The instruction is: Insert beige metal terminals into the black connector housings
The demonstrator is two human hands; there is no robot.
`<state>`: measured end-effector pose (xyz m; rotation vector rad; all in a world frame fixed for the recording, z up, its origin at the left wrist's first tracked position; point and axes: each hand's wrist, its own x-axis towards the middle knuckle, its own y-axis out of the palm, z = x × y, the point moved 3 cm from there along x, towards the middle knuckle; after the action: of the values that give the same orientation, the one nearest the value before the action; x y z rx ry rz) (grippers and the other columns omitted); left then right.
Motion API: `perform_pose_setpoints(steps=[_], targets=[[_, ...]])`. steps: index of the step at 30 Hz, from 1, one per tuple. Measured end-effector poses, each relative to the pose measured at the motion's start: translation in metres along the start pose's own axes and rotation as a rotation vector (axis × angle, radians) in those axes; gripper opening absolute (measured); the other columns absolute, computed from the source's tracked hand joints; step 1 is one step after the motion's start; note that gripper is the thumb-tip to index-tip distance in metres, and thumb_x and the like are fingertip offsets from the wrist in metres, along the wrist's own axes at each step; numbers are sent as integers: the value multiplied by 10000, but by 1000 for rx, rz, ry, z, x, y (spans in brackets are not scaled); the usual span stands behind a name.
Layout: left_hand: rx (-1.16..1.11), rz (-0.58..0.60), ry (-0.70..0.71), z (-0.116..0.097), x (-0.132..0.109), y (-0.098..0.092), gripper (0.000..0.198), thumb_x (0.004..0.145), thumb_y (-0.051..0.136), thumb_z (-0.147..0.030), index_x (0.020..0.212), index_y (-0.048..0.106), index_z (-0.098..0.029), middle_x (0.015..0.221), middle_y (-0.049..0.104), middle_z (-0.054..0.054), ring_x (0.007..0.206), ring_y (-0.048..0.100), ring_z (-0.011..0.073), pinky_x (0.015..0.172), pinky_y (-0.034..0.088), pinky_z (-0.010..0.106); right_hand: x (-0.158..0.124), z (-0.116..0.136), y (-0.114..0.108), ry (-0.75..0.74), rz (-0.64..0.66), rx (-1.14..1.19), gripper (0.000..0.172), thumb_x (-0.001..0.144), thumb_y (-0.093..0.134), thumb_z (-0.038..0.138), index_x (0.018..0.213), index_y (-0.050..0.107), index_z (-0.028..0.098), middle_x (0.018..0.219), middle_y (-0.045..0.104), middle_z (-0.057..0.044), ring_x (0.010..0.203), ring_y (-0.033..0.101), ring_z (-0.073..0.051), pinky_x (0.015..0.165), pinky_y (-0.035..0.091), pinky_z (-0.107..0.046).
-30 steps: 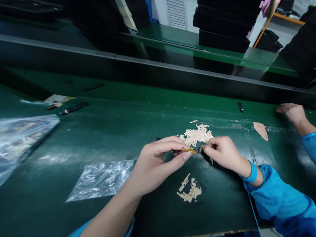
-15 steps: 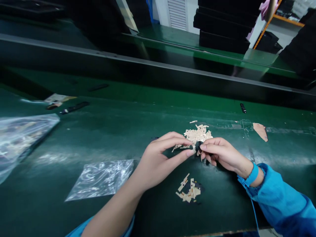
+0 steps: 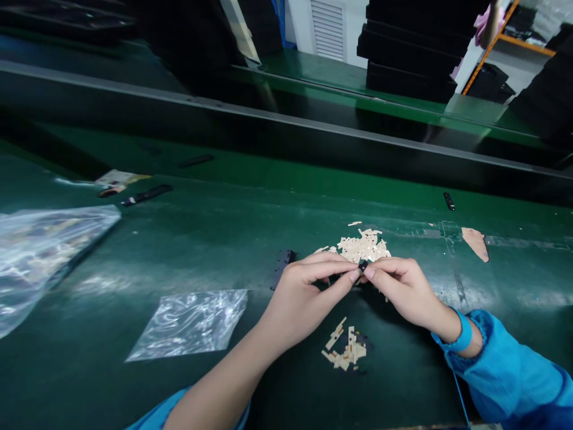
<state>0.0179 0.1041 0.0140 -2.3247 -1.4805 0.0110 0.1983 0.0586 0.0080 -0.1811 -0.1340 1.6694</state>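
Observation:
My left hand [image 3: 308, 292] and my right hand [image 3: 398, 289] meet fingertip to fingertip over the green bench. Both pinch a small black part [image 3: 362, 266] between thumbs and forefingers. Just behind the fingers lies a heap of small beige paper strips [image 3: 362, 246]. A smaller heap of beige strips [image 3: 344, 349] lies below the hands, nearer to me. A flat black strip [image 3: 282, 267] rests on the bench left of my left hand.
A clear plastic bag [image 3: 190, 322] lies flat at the front left, and a larger filled bag [image 3: 45, 251] at the far left. A torn tan patch [image 3: 477, 242] and a small black piece [image 3: 449, 200] sit at the right. Black trays [image 3: 407, 54] are stacked beyond the raised rail.
Another person's hand at the far right edge has left the view. My two hands have closed together on the black part, and the orange piece seen earlier no longer shows.

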Motion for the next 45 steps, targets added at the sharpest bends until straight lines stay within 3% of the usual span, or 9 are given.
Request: perform_pose_setpoints(steps=[6,10,13,17,20,25,29,35,45], targets=[[238,52,173,-3,-2,-2,148,948,637,-174,926,782,-195,916,780,40,857,709,194,783,557,344,-2,8,-9,-37,-91,-301,177,837,799,309,985,801,212,849,732,-14,695,596,-151,634,447,-274],[262,179,170,-6,-3,-1,134,933,621,-182,901,749,-206,920,759,35,881,687,208,839,527,382,-2,15,-10,-95,-20,-314,73,832,699,169,813,759,206,748,692,10,684,579,-136,672,445,-270],[114,153,55,-6,-2,-1,114,911,639,-198,898,751,-216,911,745,30,878,682,198,828,523,353,-1,10,-8,1,19,-137,107,827,677,164,776,763,201,724,700,6,624,549,-124,603,425,-256],[-198,61,-249,4,1,4,181,853,733,-294,1011,782,-220,873,737,26,779,661,179,707,519,304,0,0,-6,144,-122,166,106,807,792,298,766,806,201,670,694,-2,566,508,-117,541,397,-249],[-370,56,-351,7,3,11,134,852,751,-334,846,796,-207,835,734,28,755,649,164,713,515,290,-1,-6,-2,207,-176,294,161,774,860,367,761,834,209,665,711,-13,525,463,-100,507,367,-240],[-413,46,-324,6,4,14,242,901,697,-331,699,717,-198,701,644,-3,703,597,143,707,490,271,-5,-12,8,277,-86,332,214,808,835,417,820,859,204,774,772,-52,533,481,-97,490,367,-234],[-188,40,-277,7,2,6,233,930,640,-342,752,670,-194,746,605,-5,698,551,145,660,440,273,-4,-6,5,201,-98,212,151,772,842,328,833,828,190,716,723,-19,584,531,-114,548,411,-245],[17,205,-108,-4,-1,5,235,982,539,-298,773,600,-208,782,583,1,734,542,163,652,420,287,0,6,-5,154,-78,122,165,765,832,291,872,764,185,717,659,3,615,514,-126,528,383,-245],[82,293,-111,-7,-4,13,104,889,621,-224,788,644,-215,802,615,-13,764,576,168,690,433,306,-2,7,-6,161,-35,5,96,785,781,265,763,733,185,689,635,15,601,460,-114,548,352,-251]])
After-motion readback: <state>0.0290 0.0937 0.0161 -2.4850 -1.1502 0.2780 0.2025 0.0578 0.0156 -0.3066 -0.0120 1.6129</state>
